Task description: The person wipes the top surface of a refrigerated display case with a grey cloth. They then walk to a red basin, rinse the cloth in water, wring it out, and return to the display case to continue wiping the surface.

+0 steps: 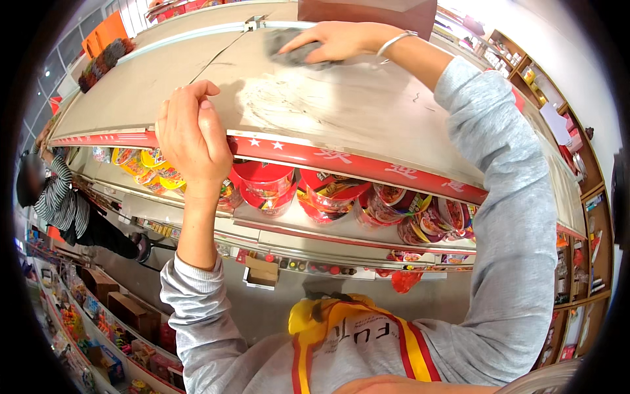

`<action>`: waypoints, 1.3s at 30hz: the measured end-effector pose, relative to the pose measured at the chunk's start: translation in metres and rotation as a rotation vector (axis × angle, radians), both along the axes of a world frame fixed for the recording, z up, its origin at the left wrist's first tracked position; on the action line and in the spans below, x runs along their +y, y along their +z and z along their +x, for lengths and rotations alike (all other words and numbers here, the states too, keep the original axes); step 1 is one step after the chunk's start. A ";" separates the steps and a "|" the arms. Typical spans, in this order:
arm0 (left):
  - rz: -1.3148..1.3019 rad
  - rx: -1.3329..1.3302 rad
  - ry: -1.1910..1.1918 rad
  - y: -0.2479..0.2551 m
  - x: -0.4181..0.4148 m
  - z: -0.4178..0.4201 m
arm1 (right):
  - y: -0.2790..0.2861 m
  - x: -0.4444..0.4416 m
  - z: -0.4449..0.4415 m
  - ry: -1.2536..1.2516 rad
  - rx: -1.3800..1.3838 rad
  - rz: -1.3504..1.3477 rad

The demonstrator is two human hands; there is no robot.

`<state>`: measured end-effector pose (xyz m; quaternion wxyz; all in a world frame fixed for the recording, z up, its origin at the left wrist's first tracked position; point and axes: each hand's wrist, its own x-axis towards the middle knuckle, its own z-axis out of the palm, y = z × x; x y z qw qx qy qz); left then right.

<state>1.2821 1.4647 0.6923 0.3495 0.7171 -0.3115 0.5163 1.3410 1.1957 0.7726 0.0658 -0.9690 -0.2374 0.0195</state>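
My right hand [339,42] presses a grey cloth [295,51] onto the beige top shelf panel [384,108] of a store rack, close to its back rail. Dark smears and wet-looking streaks mark the panel in front of the cloth. Over the shelf's red front strip [305,153] rests my left hand [194,130], its fingers curled together and nothing seen in them; its underside is hidden. Instant noodle tubs [266,184] stand stacked on the shelf below, red ones in the middle and yellow ones [167,170] to the left.
A multicoloured duster [106,64] lies at the shelf's far left beside an orange object [104,34]. A person in a striped top [61,197] stands at the left, hands on the shelf end. Behind my right hand is a brown box [366,12]. Wooden shelving [598,197] lines the right wall.
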 end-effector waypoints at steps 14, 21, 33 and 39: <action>-0.013 -0.026 0.023 -0.002 0.001 -0.001 | 0.056 -0.033 -0.103 -0.562 0.045 -0.013; 0.001 0.001 0.018 -0.001 0.003 -0.001 | -0.012 -0.033 -0.088 -0.019 -0.216 -0.126; 0.012 -0.030 -0.006 -0.001 0.005 0.005 | 0.019 -0.140 -0.153 -0.674 0.210 0.082; -0.004 -0.024 -0.055 -0.002 0.004 0.007 | 0.012 -0.095 -0.036 -0.511 0.138 -0.075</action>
